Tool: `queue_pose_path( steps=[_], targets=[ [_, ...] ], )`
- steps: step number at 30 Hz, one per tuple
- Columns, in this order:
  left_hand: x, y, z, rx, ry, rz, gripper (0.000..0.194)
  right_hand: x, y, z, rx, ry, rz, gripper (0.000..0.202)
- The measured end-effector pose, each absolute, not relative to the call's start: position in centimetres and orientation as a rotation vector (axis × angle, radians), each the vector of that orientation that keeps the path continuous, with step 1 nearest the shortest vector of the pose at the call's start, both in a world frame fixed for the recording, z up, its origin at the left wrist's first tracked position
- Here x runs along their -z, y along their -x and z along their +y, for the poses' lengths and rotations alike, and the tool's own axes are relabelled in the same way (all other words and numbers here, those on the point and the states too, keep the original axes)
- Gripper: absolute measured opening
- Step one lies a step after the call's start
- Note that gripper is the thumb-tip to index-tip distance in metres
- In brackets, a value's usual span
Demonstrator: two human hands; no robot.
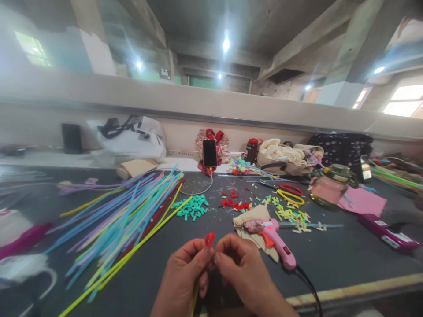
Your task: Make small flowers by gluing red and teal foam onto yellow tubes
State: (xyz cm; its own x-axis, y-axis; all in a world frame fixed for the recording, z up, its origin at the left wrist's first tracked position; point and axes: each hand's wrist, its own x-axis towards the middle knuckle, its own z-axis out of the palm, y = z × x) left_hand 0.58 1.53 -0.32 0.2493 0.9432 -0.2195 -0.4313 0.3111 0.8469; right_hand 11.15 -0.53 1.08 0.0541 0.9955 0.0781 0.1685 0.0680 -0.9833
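At the near edge of the table, my left hand point(189, 270) pinches a small looped piece of red pipe cleaner point(209, 239) between thumb and forefinger. A yellowish stem point(195, 296) runs down below the left palm, partly hidden. My right hand point(238, 268) is closed in a pinch, its fingertips against those of the left; whatever they grip is hidden. Just beyond the right hand, a pink hot glue gun point(277, 246) lies on a beige cloth point(253, 215). Short red pieces point(235, 202) and a heap of short teal pieces point(192, 207) lie ahead of both hands.
Long pipe cleaners point(122, 229) spread across the left side. Yellow pieces point(294, 215), scissors point(289, 193), a jug point(330, 185) and a purple device point(388, 231) are on the right. A phone point(209, 153) stands at the back with its cable. The glue gun's cord point(310, 284) crosses the front edge.
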Motion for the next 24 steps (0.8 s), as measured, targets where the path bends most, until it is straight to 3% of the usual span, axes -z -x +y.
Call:
queue_pose_path(
  steps=[10,24],
  targets=[
    [-0.4,0.5,2.8,-1.11,-0.662,0.994,0.02,-0.2,-14.6,-0.3,-0.409,1.683,-1.612,0.013],
    [0.5,1.5,2.6,-1.045,-0.781,0.94,0.019,0.5,-15.4,0.2,-0.252,1.575,-1.76,0.021]
  ],
)
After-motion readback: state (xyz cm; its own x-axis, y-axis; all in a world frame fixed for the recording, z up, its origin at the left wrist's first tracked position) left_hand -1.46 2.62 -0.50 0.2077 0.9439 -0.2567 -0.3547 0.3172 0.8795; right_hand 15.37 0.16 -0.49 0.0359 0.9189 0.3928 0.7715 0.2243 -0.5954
